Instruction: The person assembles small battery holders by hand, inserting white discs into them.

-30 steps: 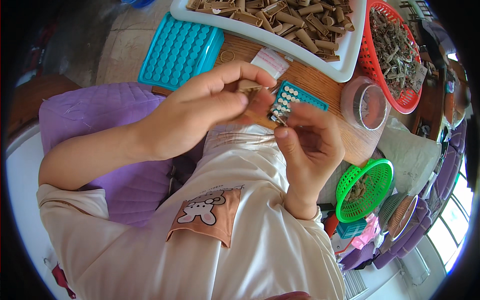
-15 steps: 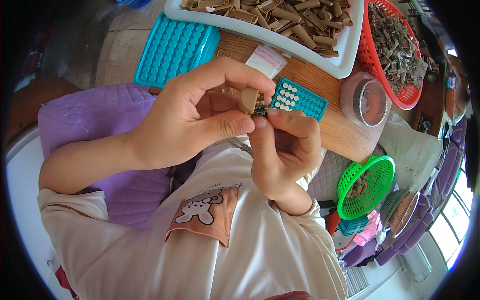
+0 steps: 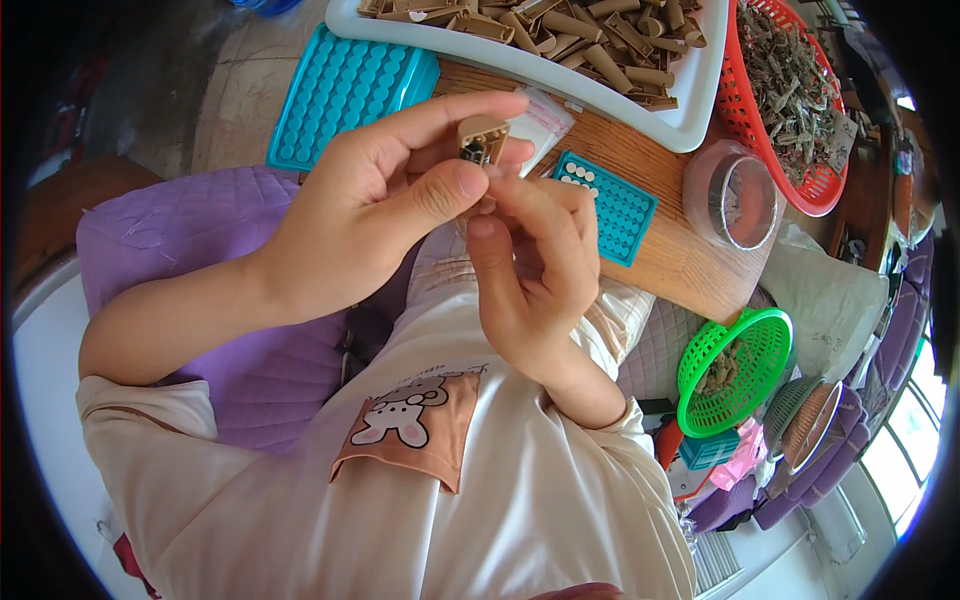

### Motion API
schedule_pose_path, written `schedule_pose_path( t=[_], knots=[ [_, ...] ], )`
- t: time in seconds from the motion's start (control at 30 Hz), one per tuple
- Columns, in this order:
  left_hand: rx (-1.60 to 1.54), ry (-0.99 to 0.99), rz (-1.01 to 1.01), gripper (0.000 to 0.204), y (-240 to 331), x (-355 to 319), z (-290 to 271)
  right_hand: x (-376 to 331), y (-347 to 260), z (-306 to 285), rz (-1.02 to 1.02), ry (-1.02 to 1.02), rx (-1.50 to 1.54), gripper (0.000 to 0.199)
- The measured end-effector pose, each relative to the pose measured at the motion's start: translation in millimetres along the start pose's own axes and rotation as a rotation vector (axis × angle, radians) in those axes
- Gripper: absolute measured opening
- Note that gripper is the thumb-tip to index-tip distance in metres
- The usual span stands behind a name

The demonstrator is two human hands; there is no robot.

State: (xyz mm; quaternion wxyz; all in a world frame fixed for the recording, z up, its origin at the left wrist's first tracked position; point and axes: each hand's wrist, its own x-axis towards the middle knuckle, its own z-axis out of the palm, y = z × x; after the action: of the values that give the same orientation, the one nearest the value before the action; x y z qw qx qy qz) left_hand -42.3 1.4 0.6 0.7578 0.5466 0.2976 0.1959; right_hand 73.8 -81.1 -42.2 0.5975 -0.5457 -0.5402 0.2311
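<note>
My left hand [image 3: 370, 205] pinches a small tan plastic casing [image 3: 484, 128] between thumb and fingers, tilted so its hollow inside shows. Dark and metallic bits sit in the hollow, too small to name. Just below the casing is my right hand [image 3: 545, 275], its fingers bent and its index fingertip close to the left thumb. Whatever the right fingertips grip is mostly hidden. Beside the right hand, on the wooden table [image 3: 685, 265], lies a small teal tray [image 3: 625, 215] with several round white pieces at its left end.
A white bin [image 3: 690, 130] of tan plastic casings [image 3: 605, 65] stands at the back. Right of it are a red basket [image 3: 735, 95] of thin greyish parts and a clear round tub [image 3: 715, 195]. A larger teal tray [image 3: 345, 95] lies left; a green basket [image 3: 690, 385] sits lower right.
Both hands have shifted left, the casing now turned to show its inside. My right fingers have moved below it, and more of the small teal tray is uncovered.
</note>
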Motion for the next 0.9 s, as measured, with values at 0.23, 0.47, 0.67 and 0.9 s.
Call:
schedule_pose_path(
  t=[0.23,0.47,0.67,0.9],
  knots=[
    [-0.015,0.077,-0.006,0.043,-0.6,0.0,0.4,-5.7,12.3,10.6,0.274,0.013,0.345,0.032],
    [-0.212,0.155,-0.125,0.039,0.3,0.6,0.9,-1.8,10.3,13.8,0.427,0.046,0.56,0.04],
    [-0.497,0.169,-0.222,0.036,-1.6,3.0,-1.3,6.9,4.7,1.4,0.571,-0.13,0.747,0.049],
    [-0.397,0.14,-0.205,0.037,-4.5,2.2,0.0,4.2,6.7,0.8,0.596,0.017,0.897,0.056]
  ],
)
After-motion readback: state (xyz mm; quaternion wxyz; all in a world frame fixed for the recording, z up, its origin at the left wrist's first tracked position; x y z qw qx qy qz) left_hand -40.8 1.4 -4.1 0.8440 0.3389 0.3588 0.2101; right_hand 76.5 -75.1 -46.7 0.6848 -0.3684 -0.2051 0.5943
